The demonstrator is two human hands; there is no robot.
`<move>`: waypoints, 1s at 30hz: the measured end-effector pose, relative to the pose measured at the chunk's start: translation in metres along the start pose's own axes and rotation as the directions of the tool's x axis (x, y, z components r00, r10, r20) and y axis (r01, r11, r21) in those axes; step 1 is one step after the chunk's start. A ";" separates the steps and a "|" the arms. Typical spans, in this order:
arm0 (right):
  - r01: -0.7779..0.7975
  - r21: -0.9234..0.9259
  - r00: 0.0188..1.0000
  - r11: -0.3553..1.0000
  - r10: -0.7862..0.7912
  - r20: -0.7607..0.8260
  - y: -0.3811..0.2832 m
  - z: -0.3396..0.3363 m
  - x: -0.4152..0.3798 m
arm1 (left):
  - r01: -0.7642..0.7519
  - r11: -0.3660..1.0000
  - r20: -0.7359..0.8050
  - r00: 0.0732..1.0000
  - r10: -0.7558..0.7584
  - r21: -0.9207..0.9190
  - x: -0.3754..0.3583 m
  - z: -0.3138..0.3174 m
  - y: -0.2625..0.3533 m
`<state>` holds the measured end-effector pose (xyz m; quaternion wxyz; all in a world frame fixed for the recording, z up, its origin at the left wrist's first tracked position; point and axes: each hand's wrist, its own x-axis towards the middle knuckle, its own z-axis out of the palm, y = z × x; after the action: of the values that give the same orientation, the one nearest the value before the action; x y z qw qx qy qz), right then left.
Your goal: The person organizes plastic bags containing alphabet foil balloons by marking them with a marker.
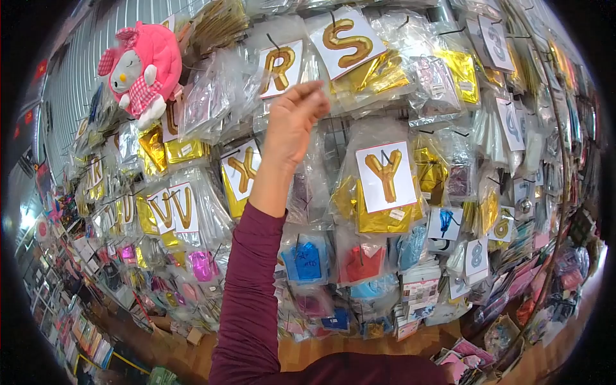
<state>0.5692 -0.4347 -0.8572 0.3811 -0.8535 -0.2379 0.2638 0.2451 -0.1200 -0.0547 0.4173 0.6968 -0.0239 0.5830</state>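
Observation:
My left hand (298, 115) is raised in front of hanging plastic packets. Its fingers are bent together and slightly blurred; whatever they hold, if anything, cannot be made out. Just above and left of the fingers is a white card with a gold R (281, 67). A card with a gold S (347, 43) hangs to the upper right, over gold foil packets (375, 74). Left of my wrist, a gold X card (242, 168) is partly behind my forearm. The gold Y card (385, 176) is farther right and lower. My right hand does not show.
A pink plush toy (142, 74) hangs at the upper left. Metal hooks hold many packets, with a blue packet (304, 261) and a red packet (362, 263) lower down. Number cards, including an 8 (476, 258), hang at right. Wooden floor (308, 353) and piled packets (471, 356) lie below.

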 end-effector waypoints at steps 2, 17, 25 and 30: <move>-0.016 0.098 0.999 0.995 0.013 0.031 -0.002 0.000 0.005 | 0.017 0.997 0.046 0.999 -0.021 0.081 -0.013 0.009 -0.005; -0.229 0.964 0.972 0.135 -0.022 0.234 -0.223 -0.050 -0.021 | 0.141 0.865 0.355 0.871 -0.340 0.482 -0.239 0.090 -0.152; 0.113 0.993 0.784 0.016 -0.615 -0.079 -0.416 -0.076 -0.131 | 0.773 0.630 0.310 0.582 -0.752 0.079 -0.318 0.140 -0.150; 0.720 0.568 0.609 0.399 -0.757 -0.239 -0.431 -0.065 -0.143 | 0.792 0.453 0.276 0.581 -0.766 -0.409 -0.349 0.133 -0.169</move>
<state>0.4156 -0.2987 -0.4474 0.7056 -0.4772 -0.5008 0.1537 0.3269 -0.2486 -0.4349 0.7983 0.5138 0.1392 0.2819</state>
